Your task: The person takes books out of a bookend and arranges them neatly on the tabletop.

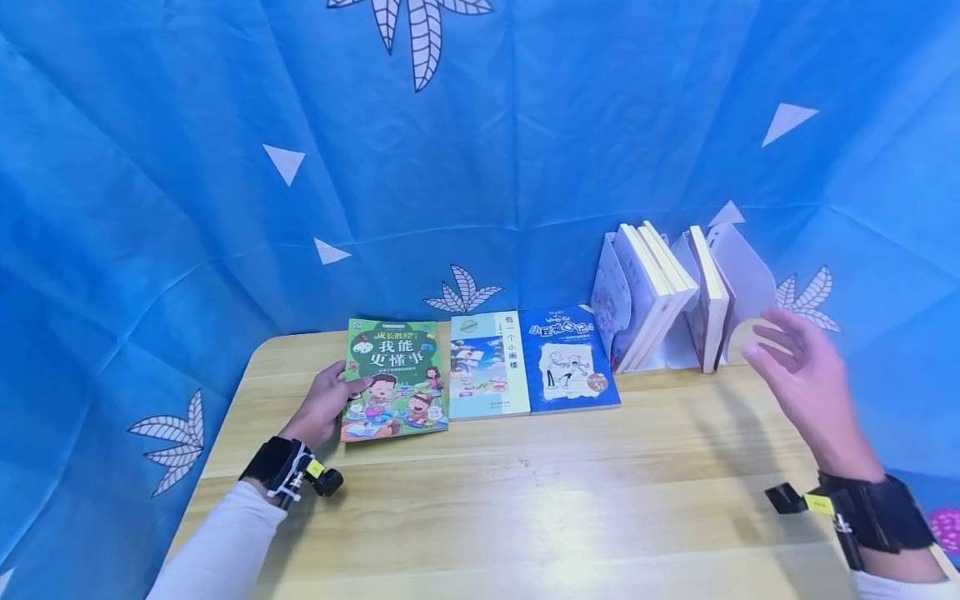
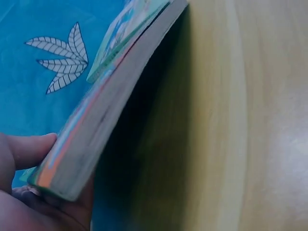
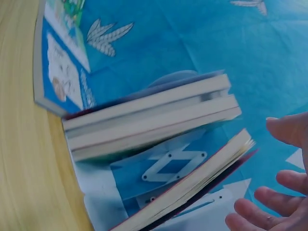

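My left hand (image 1: 321, 407) grips the left edge of a green children's book (image 1: 401, 367), thumb on the cover and fingers underneath. In the left wrist view the page edge of that book (image 2: 103, 110) is tilted, with its near side raised off the table. My right hand (image 1: 817, 396) hovers beside a white expandable book rack (image 1: 742, 262), fingers spread and holding nothing. One book (image 1: 708, 304) leans in the rack's right part, closest to that hand. Several more books (image 3: 154, 120) lean together in the left part.
A light-blue and white book (image 1: 487, 367) and a dark-blue book (image 1: 572, 358) lie flat side by side, between the green book and the rack. The wooden table (image 1: 510, 500) meets a blue patterned cloth (image 1: 420, 183) behind it. A pink object (image 1: 945, 529) shows at the far right.
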A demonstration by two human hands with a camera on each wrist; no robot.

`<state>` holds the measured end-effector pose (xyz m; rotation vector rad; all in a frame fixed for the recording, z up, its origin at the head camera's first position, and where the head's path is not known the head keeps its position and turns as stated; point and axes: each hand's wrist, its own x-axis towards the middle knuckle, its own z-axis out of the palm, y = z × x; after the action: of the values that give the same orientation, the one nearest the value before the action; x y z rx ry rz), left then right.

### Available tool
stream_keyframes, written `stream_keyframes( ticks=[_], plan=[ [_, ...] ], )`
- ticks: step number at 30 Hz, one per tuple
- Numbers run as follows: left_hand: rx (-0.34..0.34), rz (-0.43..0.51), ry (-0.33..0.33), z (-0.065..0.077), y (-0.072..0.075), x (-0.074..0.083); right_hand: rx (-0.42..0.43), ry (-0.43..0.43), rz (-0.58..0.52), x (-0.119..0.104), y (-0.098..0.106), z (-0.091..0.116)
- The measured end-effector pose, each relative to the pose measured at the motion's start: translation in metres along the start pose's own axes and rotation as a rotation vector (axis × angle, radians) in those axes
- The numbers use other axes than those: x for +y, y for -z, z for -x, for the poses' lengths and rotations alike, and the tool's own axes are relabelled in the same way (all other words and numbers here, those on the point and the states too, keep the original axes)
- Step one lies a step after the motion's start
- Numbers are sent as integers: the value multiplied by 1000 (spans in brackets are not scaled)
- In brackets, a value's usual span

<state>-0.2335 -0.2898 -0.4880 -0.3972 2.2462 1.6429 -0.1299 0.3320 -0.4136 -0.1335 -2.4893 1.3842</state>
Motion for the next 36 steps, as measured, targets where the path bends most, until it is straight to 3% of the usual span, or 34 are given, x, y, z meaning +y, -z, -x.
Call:
stream_keyframes(
  ticks=[11, 21, 26, 33, 36],
  plan=[
    [51, -130, 42, -13, -9, -2, -52, -56, 106, 3, -26, -36],
    [72, -236, -22, -14, -17, 7, -90, -84, 179, 23, -44, -52],
    [92, -359, -60, -14, -20, 12, -77, -84, 183, 30, -52, -57],
    [161, -701, -78, -15, -16, 15, 12, -64, 245, 30, -60, -61],
    [198, -795, -75, -12, -16, 17, 67, -50, 306, 29, -62, -61]
  ],
)
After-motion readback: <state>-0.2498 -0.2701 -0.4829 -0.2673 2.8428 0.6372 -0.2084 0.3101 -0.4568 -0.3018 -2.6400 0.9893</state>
